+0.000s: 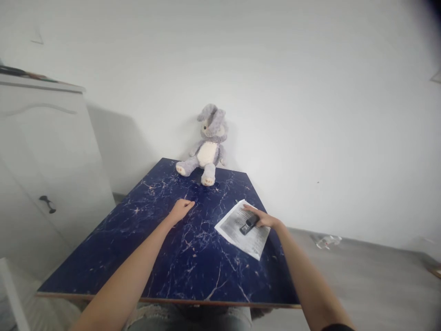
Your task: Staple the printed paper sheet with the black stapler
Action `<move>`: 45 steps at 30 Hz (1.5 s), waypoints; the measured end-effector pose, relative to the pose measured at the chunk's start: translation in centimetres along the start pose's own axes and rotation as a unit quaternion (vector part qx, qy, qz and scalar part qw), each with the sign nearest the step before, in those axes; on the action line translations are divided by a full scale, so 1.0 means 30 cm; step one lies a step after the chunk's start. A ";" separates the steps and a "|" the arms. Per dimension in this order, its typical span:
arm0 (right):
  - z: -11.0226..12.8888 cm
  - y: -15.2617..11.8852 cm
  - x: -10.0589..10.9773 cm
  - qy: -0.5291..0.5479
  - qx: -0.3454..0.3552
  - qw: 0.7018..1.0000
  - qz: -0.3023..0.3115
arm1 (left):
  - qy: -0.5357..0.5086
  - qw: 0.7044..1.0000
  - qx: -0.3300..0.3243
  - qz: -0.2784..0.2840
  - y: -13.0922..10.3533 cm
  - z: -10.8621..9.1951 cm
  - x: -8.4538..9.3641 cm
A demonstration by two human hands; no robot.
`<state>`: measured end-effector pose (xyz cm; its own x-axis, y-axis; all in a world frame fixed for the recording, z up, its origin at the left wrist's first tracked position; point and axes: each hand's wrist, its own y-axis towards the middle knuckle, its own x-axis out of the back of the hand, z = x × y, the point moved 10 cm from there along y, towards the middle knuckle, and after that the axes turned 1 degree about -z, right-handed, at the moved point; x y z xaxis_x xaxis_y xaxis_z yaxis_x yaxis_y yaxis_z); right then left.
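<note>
On the blue marbled table, my left hand rests near the middle with its fingers curled closed and nothing visible in them. My right hand is over a printed sheet of paper at the table's right side. Its fingers are around the upper end of a small black object, perhaps a stapler, which lies slanted above the sheet. A grey plush rabbit with a pale belly sits at the table's back edge, leaning on the wall.
A white cabinet with a dark handle stands at the left, with some long objects on its top. A clear, crumpled-looking item lies on the grey floor by the wall at the right.
</note>
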<state>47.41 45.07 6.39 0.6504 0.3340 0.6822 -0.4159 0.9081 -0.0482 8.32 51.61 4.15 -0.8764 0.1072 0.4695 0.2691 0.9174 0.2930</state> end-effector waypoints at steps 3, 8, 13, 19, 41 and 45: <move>0.089 0.088 -0.075 0.008 0.050 0.996 0.073 | 0.007 1.000 -0.002 -0.017 -0.002 -0.003 0.009; 0.270 0.178 -0.297 0.001 0.134 0.978 0.160 | 0.033 0.997 -0.017 -0.068 -0.024 -0.039 0.040; 0.425 0.269 -0.513 -0.026 0.168 0.971 0.170 | 0.066 0.987 0.002 -0.148 -0.037 -0.075 0.108; 0.561 0.447 -0.668 -0.033 0.178 0.971 0.159 | 0.178 0.955 0.026 -0.236 -0.050 -0.086 0.356; 0.395 -0.124 -0.441 -0.149 0.022 0.981 -0.124 | 0.385 0.922 -0.018 0.046 -0.123 -0.168 -0.178; 0.496 -0.058 -0.438 -0.158 0.060 0.979 -0.115 | 0.393 0.917 -0.044 0.053 -0.131 -0.197 -0.213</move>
<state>30.14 35.34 8.38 0.5138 0.0114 0.8578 -0.3652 0.9077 0.2067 15.21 45.07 4.93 -0.2954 -0.1472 0.9440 0.3970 0.8798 0.2614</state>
